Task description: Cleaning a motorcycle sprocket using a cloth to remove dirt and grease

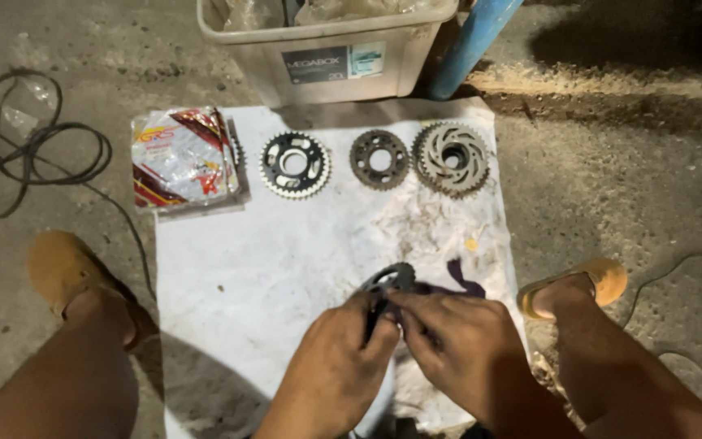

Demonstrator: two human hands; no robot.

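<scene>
Both hands meet over the near part of a white cloth [286, 268] spread on the ground. My left hand [335, 366] and my right hand [457, 354] together grip a dark toothed sprocket [396, 279], of which only the upper rim shows above the fingers. A dark purple rag [461, 286] peeks out behind my right hand. At the far edge of the cloth lie three sprockets in a row: a black one [295, 165], a smaller rusty one [379, 159] and a silver one [452, 159].
A sprocket in a red and white plastic packet [182, 158] lies at the cloth's far left corner. Behind stand a beige plastic box [327, 45] and a blue pole [473, 41]. A black cable [34, 150] coils at left. My sandalled feet [67, 272] [578, 289] flank the cloth.
</scene>
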